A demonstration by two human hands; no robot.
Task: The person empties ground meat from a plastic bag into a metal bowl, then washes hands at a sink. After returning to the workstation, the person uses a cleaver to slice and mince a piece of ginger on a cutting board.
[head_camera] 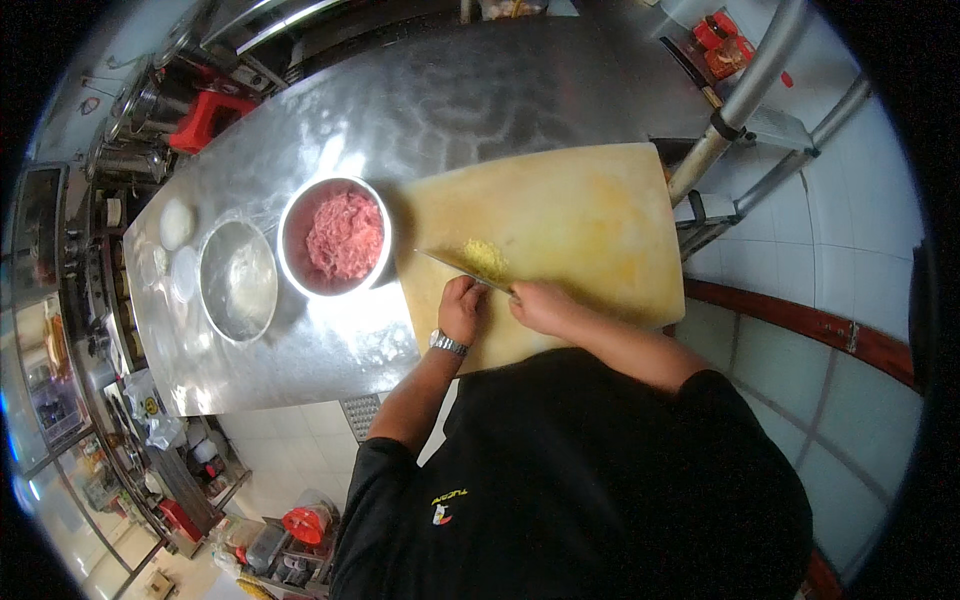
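Note:
My right hand [544, 306] is wrapped around the handle of a kitchen knife, likely a cleaver. Its blade [450, 264] points up and left across a large yellowed cutting board [585, 202]. Just beyond the blade lies a small heap of finely chopped yellow food [485, 257], perhaps ginger. My left hand [459, 309], with a metal watch on the wrist, is on the near side of the blade with bent fingers at its edge. Whether those fingers pinch anything is hidden. Left of the board stands a steel pot [286, 259] holding pink minced meat [345, 236].
The board rests on a stainless steel table [330, 352]. Farther left are a metal bowl [212, 324] with pale contents, apparently under plastic film, and a round white item [177, 223]. A metal ladder [739, 97] rises at the right. A red stool [196, 124] stands beyond the table's left end.

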